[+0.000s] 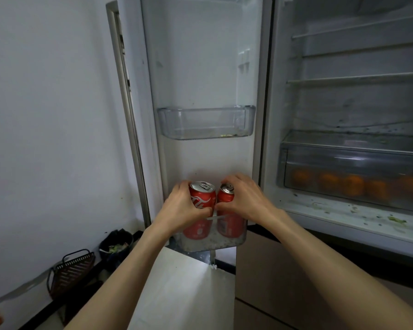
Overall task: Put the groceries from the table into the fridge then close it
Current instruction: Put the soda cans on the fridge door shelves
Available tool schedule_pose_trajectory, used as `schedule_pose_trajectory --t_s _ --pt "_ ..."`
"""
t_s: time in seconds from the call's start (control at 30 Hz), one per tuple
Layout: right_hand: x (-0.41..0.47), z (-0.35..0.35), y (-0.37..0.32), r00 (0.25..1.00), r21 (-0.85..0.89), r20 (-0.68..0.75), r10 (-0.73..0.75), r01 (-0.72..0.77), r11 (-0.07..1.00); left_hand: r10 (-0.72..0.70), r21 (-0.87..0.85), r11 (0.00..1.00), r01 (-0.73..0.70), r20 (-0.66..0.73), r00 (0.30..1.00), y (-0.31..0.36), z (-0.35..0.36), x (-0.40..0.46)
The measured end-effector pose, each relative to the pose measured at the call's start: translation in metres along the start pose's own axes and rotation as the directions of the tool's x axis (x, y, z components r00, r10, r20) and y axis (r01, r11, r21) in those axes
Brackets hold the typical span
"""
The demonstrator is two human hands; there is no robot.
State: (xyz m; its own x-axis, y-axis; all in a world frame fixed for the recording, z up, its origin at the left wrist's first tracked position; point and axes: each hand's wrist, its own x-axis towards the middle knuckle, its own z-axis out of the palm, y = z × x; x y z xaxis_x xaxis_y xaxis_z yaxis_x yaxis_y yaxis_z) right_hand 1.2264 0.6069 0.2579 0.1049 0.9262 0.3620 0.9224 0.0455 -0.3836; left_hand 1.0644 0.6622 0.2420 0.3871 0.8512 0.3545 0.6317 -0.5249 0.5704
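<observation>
Lower door bin (pixel 234 241) — clear plastic — holds two red cans (pixel 202 198) (upright).

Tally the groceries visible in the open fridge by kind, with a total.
Red soda cans in the lower door bin: 2, one under each hand.
Oranges in the crisper drawer: 5 visible through its blurred front.
Total: 7

The can (pixel 202 198) in the left hand (pixel 181 208) is red with white swirly writing and a silver top. The can (pixel 225 196) under the right hand (pixel 246 198) is red too. Far right of that hand, orange fruit (pixel 353 188) shows through a grey drawer (pixel 320 153).
</observation>
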Motion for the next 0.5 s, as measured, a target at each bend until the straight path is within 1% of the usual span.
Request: schedule_pose_trajectory --t_s 0.17,0.3,0.5 --pt "-0.001 -0.001 0.005 1.000 0.066 -0.007 0.002 -0.001 0.998 0.035 0.016 0.999 -0.035 -0.013 0.999 -0.002 -0.001 -0.002" --pt "-0.008 0.001 0.012 0.999 0.090 -0.051 -0.007 0.011 0.996 0.051 0.028 0.998 -0.050 -0.011 0.999 0.001 -0.004 -0.001" --pt "-0.013 0.009 0.014 0.996 0.126 -0.089 -0.020 0.031 0.992 0.053 0.018 0.998 -0.052 -0.095 0.994 0.006 -0.001 -0.011"
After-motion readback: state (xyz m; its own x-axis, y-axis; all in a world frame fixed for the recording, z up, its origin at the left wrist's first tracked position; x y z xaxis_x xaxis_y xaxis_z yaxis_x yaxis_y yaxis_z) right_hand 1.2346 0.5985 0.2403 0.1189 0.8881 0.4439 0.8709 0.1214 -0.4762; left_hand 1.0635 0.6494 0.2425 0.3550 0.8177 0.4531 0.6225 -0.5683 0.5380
